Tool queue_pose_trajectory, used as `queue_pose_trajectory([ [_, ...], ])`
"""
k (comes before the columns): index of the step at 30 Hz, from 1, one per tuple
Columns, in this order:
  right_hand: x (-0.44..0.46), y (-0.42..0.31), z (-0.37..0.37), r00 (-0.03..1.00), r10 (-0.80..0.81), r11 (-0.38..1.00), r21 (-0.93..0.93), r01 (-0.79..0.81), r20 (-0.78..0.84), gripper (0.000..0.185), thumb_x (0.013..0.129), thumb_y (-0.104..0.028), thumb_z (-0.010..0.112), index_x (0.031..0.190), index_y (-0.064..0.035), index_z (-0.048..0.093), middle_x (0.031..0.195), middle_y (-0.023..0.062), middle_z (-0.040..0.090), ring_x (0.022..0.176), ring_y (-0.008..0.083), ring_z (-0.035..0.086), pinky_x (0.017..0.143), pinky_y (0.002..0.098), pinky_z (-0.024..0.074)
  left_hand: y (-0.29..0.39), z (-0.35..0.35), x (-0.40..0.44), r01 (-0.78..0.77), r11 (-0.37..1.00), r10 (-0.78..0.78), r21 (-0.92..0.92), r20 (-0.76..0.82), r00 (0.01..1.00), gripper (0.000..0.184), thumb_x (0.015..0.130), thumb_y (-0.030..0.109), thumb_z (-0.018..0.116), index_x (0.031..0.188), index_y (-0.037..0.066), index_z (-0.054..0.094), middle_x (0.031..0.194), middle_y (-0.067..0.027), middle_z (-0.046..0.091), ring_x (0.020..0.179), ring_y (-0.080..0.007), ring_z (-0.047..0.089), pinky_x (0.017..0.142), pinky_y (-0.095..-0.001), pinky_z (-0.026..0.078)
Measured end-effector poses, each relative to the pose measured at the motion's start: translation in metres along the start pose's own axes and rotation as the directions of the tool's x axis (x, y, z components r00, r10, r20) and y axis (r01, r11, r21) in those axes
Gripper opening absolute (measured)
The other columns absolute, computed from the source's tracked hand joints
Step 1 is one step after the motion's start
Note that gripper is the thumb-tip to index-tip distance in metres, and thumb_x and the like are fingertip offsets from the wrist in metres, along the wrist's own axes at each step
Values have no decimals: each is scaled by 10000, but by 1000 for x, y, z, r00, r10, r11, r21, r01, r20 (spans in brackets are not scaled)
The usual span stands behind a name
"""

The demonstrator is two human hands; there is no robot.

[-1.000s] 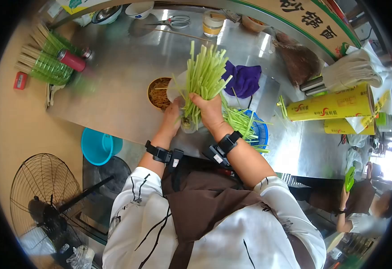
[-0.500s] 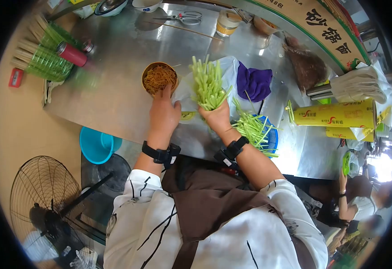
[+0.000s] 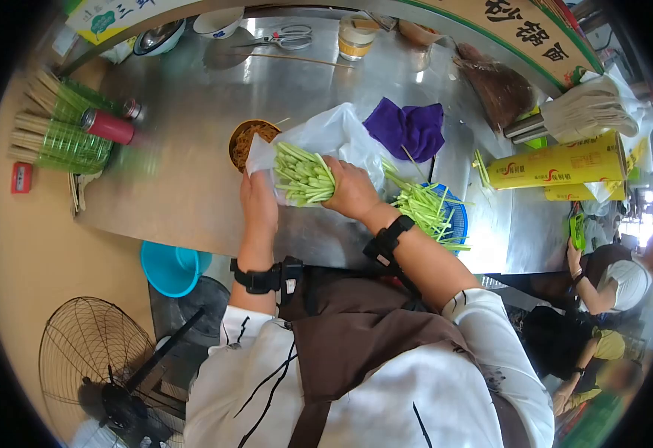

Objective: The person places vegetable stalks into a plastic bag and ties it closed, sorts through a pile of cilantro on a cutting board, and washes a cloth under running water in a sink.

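Observation:
Closed around a bundle of cut green stalks [image 3: 302,176], my right hand [image 3: 352,188] holds it at the bundle's right end, over a white plastic bag [image 3: 341,128]. My left hand [image 3: 258,203] grips the bag's left edge beside the stalks. Just behind that hand is a round container [image 3: 250,140] of brown shredded food, partly covered by the bag. More loose stalks [image 3: 425,209] lie on a blue basket [image 3: 457,217] to the right of my right wrist. A purple cloth [image 3: 405,128] rests behind the basket.
Scissors [image 3: 285,37], a jar [image 3: 356,39] and bowls stand along the back of the metal table [image 3: 170,187]. Yellow film boxes [image 3: 554,168] lie right, green baskets of sticks [image 3: 80,142] left. A teal bucket [image 3: 173,267] and fan [image 3: 95,358] are lower left; two people are lower right.
The stalk bundle has gone from upright to lying tilted over the bag, lower and further left. My left hand has left the brown food and taken hold of the bag's edge.

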State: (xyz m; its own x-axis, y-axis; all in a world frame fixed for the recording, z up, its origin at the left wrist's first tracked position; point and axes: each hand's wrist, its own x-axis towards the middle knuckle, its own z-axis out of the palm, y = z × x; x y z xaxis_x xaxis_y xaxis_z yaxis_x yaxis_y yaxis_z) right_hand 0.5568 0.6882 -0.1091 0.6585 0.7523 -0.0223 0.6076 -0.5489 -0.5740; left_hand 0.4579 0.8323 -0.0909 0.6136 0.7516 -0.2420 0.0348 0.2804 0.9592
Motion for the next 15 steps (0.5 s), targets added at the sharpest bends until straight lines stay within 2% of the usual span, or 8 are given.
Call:
queue_pose_trajectory([
  [1,3,-1,-6,1000,8,1000,3,-8,-7,609,628,-242,706,1159,-103,441,946,140,583,954,307,549,773,459,425,0,-6,-4,-6,999,4,35,42,999,410,936,293,335,1140,-35,473,990,-91,566,868,-144,544,722,-268,448],
  [3,9,-2,-17,966,182,982,-78,-171,185,670,620,-256,720,1195,-112,409,983,137,571,989,316,536,838,471,405,2,-15,-18,-9,997,2,76,90,996,434,943,317,324,1148,-37,471,987,-89,567,873,-141,542,706,-265,451],
  [4,11,-2,-21,966,185,982,-75,-174,183,670,620,-256,720,1195,-112,409,983,137,571,989,316,536,838,471,405,8,-18,-27,9,994,-27,105,167,986,454,948,342,306,1132,-34,481,981,-90,569,875,-143,540,684,-262,451],
  [5,14,-1,-23,956,223,966,-173,-190,193,670,649,-248,697,1229,-119,385,1021,135,558,1006,320,530,852,475,399,11,-20,-34,25,991,-57,134,240,969,478,952,368,287,1116,-31,492,975,-91,571,876,-145,539,663,-260,451],
  [7,16,-1,-21,943,264,942,-264,-206,205,672,678,-239,674,1262,-127,362,1060,133,546,1022,323,524,867,480,393,8,-25,-45,57,994,-78,88,255,964,482,952,371,272,1127,-26,482,995,-101,567,884,-160,549,657,-272,465],
  [9,18,0,-16,953,301,863,-437,-253,42,697,737,-196,607,1344,-155,268,1178,121,491,1072,304,497,873,504,380,11,-26,-54,89,995,-98,44,275,957,487,952,374,257,1138,-21,471,1014,-111,563,892,-175,559,651,-285,478],
  [11,18,3,-15,953,303,828,-499,-257,13,702,758,-179,574,1367,-166,226,1229,116,454,1116,293,460,878,512,369,17,-26,-61,193,947,-127,-255,255,959,490,947,377,247,1179,-16,427,1053,-131,549,917,-216,573,678,-331,513],
  [15,13,10,-14,969,232,715,-661,-229,-85,701,771,-156,530,1384,-173,192,1310,110,370,1176,286,407,920,498,337,22,-32,-65,309,916,-208,-255,355,911,481,941,359,260,1240,-2,368,1137,-147,507,963,-252,568,722,-390,529],
])
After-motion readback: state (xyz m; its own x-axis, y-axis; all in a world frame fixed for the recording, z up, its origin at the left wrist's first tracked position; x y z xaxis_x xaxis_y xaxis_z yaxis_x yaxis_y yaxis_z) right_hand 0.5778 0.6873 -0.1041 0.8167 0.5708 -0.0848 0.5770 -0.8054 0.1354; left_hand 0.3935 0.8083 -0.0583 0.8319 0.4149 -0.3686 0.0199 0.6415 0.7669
